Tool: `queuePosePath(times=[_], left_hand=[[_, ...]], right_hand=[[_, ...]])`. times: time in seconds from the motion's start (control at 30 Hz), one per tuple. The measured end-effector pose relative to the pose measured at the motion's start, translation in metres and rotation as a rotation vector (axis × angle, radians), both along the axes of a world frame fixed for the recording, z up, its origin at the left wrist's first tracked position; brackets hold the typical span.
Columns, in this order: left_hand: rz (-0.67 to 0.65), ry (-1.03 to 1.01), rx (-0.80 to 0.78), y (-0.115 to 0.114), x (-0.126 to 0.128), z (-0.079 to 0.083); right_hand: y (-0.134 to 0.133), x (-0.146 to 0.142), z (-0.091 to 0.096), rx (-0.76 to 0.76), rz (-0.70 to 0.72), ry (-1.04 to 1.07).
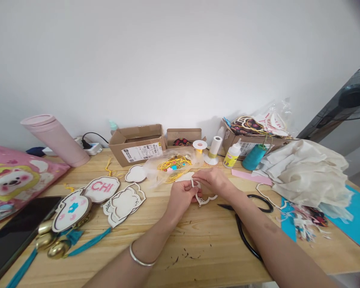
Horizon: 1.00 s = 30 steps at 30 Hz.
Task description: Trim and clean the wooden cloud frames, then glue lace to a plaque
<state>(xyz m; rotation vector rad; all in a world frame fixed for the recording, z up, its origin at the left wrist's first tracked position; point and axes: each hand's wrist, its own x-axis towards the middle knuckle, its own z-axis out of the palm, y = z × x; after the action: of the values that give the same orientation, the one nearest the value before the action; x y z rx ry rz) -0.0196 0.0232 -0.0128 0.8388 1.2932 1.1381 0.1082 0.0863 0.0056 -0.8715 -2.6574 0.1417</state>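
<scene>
A pale cut-out frame with a scalloped edge [209, 199] is between my hands at the middle of the table. My left hand [180, 199] wears a silver bangle on its wrist and pinches the frame's left side. The fingers of my right hand [213, 181] are closed on the frame's upper part and hide some of it. Behind my fingers a white piece [184, 176] shows partly. Under my right forearm lie black-handled scissors [241, 230], their blades pointing left.
To the left are stacked cloud-shaped cut-outs [124, 204], a "CHI" plaque [102, 189], a flower plaque [72, 210], brass bells [58, 248] and a phone [15, 228]. Behind stand a cardboard box [138, 144], yellow cords [174, 163], glue bottle [232, 154] and teal thread [254, 157]. White fabric [309, 168] lies right.
</scene>
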Motion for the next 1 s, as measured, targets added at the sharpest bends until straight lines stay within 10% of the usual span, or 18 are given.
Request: queuePosePath(times=[0.23, 0.7, 1.0], left_hand=[[-0.012, -0.034, -0.003, -0.003, 0.001, 0.004], [-0.029, -0.041, 0.010, -0.001, -0.001, 0.001], [-0.009, -0.012, -0.028, -0.003, 0.000, 0.008]], right_hand=[[-0.013, -0.008, 0.015, 0.144, 0.023, -0.330], [0.002, -0.010, -0.017, -0.059, -0.149, 0.194], [0.010, 0.000, -0.020, -0.333, -0.005, 0.392]])
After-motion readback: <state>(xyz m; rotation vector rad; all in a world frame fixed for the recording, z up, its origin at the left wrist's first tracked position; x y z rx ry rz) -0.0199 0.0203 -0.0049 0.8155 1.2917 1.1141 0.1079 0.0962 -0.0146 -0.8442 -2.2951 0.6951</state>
